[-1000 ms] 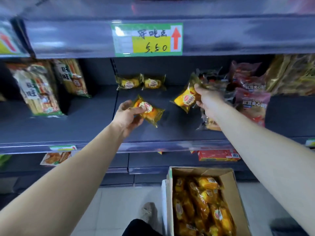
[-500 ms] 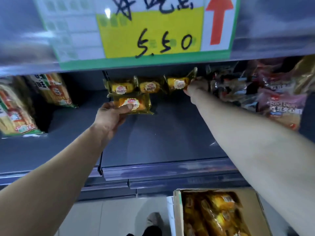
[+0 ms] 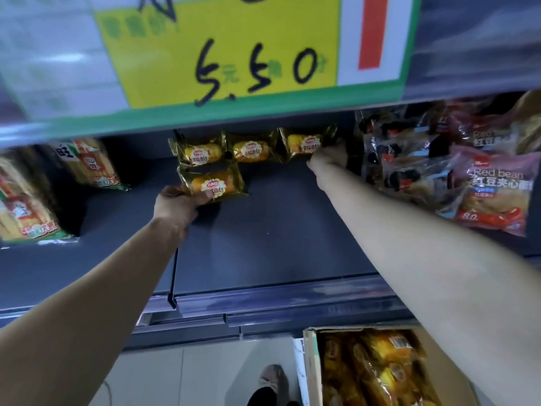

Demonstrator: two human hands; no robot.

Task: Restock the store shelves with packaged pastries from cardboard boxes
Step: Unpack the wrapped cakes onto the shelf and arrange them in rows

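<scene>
Two gold-wrapped pastry packs [image 3: 199, 150] [image 3: 252, 150] stand side by side at the back of the dark shelf [image 3: 278, 230]. My right hand [image 3: 329, 159] grips a third gold pastry pack [image 3: 304, 143] at its lower right corner, set in line to their right. My left hand [image 3: 178, 205] pinches a fourth gold pastry pack [image 3: 212, 184] by its lower edge, just in front of the leftmost one. An open cardboard box [image 3: 310, 367] on the floor at the lower right holds several more gold packs [image 3: 377, 364].
Red bean bread bags [image 3: 486, 183] crowd the shelf's right side, close to my right hand. Rice cracker bags [image 3: 90, 165] [image 3: 26, 206] lean at the left. A large price sign reading 5.50 [image 3: 254, 65] hangs from the shelf above. My shoe [image 3: 270, 382] shows beside the box.
Both hands pushed deeper into the shelf with their packs. The right pack now lines up with the back row, the left pack sits in front of it. The camera moved closer.
</scene>
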